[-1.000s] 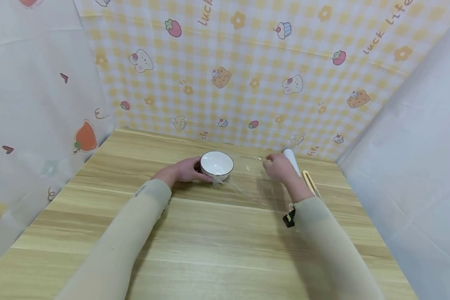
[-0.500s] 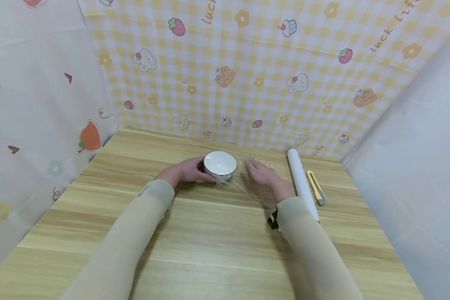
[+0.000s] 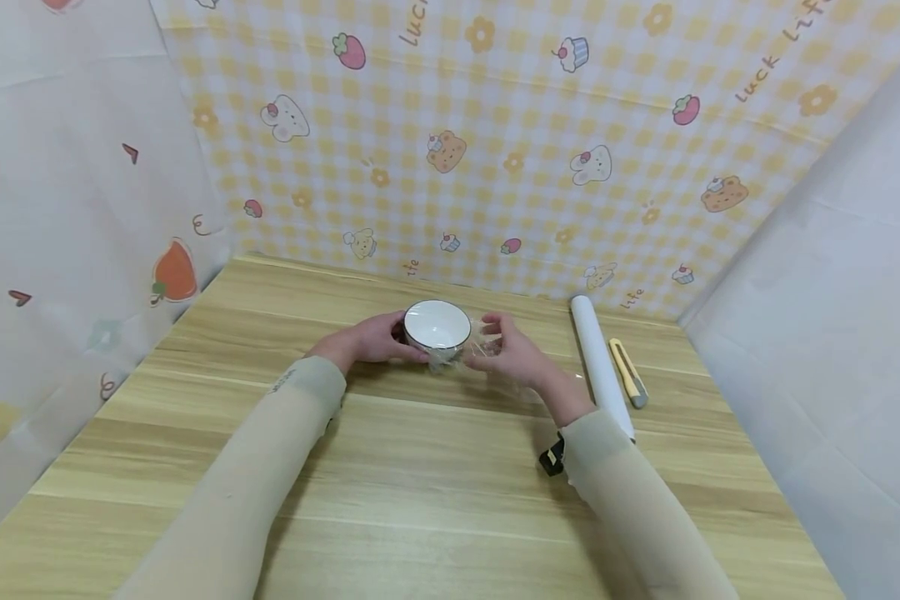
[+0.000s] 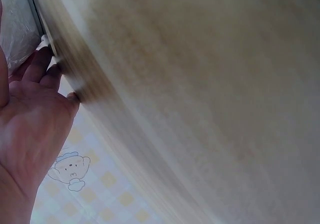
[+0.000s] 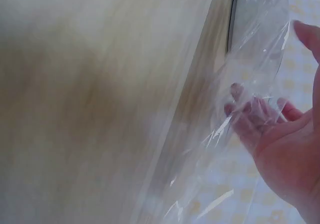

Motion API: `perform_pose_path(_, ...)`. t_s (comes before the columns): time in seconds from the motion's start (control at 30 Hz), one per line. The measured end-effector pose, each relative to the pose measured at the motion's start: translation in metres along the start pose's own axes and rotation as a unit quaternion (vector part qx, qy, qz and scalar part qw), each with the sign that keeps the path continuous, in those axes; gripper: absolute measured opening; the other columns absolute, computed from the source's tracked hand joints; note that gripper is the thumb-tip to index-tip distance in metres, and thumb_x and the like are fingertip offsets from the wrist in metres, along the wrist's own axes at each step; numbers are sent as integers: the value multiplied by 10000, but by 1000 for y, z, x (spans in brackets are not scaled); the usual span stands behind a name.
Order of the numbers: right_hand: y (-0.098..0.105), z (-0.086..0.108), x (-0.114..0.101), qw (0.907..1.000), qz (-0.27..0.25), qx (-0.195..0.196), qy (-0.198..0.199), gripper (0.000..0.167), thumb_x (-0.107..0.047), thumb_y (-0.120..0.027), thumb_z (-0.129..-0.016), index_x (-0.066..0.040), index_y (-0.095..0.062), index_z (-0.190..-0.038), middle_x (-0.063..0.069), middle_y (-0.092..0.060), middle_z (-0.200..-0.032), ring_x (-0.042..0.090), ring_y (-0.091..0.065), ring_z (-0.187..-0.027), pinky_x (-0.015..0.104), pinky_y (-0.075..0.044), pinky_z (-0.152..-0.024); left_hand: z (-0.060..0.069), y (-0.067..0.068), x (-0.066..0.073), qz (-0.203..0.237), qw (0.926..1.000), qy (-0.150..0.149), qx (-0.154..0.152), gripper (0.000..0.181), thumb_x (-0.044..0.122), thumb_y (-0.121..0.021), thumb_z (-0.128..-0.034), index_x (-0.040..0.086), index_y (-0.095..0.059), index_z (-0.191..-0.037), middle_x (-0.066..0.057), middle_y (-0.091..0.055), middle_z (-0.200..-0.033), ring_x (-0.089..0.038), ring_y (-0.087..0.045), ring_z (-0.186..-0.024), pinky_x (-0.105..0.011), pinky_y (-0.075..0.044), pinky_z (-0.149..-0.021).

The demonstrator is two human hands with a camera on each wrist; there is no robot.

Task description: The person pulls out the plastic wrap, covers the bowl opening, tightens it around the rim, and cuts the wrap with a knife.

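A white bowl (image 3: 437,323) with a dark rim stands on the wooden table. My left hand (image 3: 375,337) grips its left side, thumb at the front and fingers behind. Clear plastic wrap (image 5: 215,129) clings to the bowl's lower front and trails off to the right. On the bowl's right side is my right hand (image 3: 521,357), fingers spread and loosely bent. In the right wrist view the wrap lies over those fingers (image 5: 245,119), while the thumb stands apart from them. The left wrist view shows the wrapped bowl (image 4: 20,29) partly, at the edge.
A white roll (image 3: 600,362) lies lengthwise on the right side of the table (image 3: 420,492). Beside it is a yellow and grey utility knife (image 3: 628,372). A checked cloth (image 3: 495,125) hangs behind the table, with pale cloths at both sides.
My right hand has moved left from near the roll to beside the bowl, and its fingers have spread. The wrap now bunches near the bowl. My left hand stays on the bowl.
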State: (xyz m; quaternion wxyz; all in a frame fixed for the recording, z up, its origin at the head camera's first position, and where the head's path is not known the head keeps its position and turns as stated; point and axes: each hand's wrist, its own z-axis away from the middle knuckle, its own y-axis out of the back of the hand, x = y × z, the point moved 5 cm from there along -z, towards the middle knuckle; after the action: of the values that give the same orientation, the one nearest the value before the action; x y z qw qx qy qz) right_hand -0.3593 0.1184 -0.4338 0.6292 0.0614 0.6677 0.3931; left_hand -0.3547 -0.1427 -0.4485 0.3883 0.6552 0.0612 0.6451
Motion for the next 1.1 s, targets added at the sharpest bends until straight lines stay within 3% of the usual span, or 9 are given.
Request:
perform_pose_path(0.17,-9,2,-1,9971,734,92,-158,708,-274,-825,-985,-69,-473,-1564,183,-652,-1497,382,-606,-1420,549,-490,-1217,1,-1,1,-78,10000,-20,15,848,326,-858,-979,51,-422,-1652,-190,-543,-1641,-372,-446,-1577,-553,-287,-1353)
perform_pose_path(0.27,-14,-1,1,9915,1264,256,-182,552,-351,-790,-1023,-58,-617,-1457,139,-743,-1358,308,-700,-1272,486,-565,-1129,2,-3,0,-115,9999,-11,4,849,317,-854,-983,49,-415,-1658,-198,-529,-1653,-381,-434,-1585,-560,-280,-1355)
perform_pose_path(0.43,-21,-2,1,9868,1516,488,-292,357,-409,-757,-1050,-105,-815,-1228,62,-814,-1090,212,-704,-980,420,-599,-959,1,-6,0,-76,10000,-1,-36,847,301,-853,-986,59,-411,-1666,-191,-516,-1666,-375,-426,-1591,-554,-276,-1358)
perform_pose_path(0.6,-22,-1,-5,9726,2239,555,-278,360,-443,-708,-1075,-147,-853,-1217,84,-794,-1114,296,-622,-1094,510,-462,-1113,2,-7,0,-72,10000,49,-23,856,324,-863,-975,80,-420,-1666,-182,-527,-1657,-371,-437,-1581,-562,-275,-1356)
perform_pose_path(0.67,-23,0,-7,9723,2294,314,-314,414,-461,-670,-1091,-133,-819,-1294,100,-802,-1193,333,-642,-1163,526,-454,-1161,2,-7,0,-92,9999,66,-14,861,338,-870,-968,89,-427,-1663,-178,-534,-1652,-369,-442,-1576,-563,-278,-1355)
perform_pose_path(0.77,-22,4,-8,9805,1919,-126,-400,541,-412,-670,-1078,-44,-675,-1474,161,-774,-1314,313,-701,-1200,494,-558,-1113,1,-6,-1,-136,9999,42,-17,860,349,-875,-961,93,-440,-1657,-176,-543,-1644,-366,-447,-1571,-558,-281,-1354)
perform_pose_path(0.93,-15,3,-7,9923,1138,-295,-385,765,-117,-682,-984,67,-325,-1635,214,-722,-1299,277,-672,-1123,433,-570,-1030,1,-3,1,-181,9998,5,21,856,353,-881,-953,87,-455,-1646,-177,-550,-1636,-371,-449,-1569,-560,-277,-1354)
perform_pose_path(1.0,-13,0,-6,9916,1243,-247,-269,713,-59,-644,-977,87,-364,-1616,201,-736,-1264,262,-676,-1113,422,-566,-1037,3,-1,2,-167,9998,28,38,852,349,-884,-950,85,-461,-1641,-178,-549,-1635,-374,-447,-1569,-563,-275,-1354)
perform_pose_path(1.1,-11,-3,-6,9873,1576,-99,-200,523,-69,-633,-1006,65,-584,-1509,181,-763,-1259,268,-696,-1161,437,-569,-1092,4,0,5,-195,9998,38,28,838,347,-887,-947,95,-477,-1633,-173,-551,-1633,-372,-447,-1566,-567,-276,-1353)
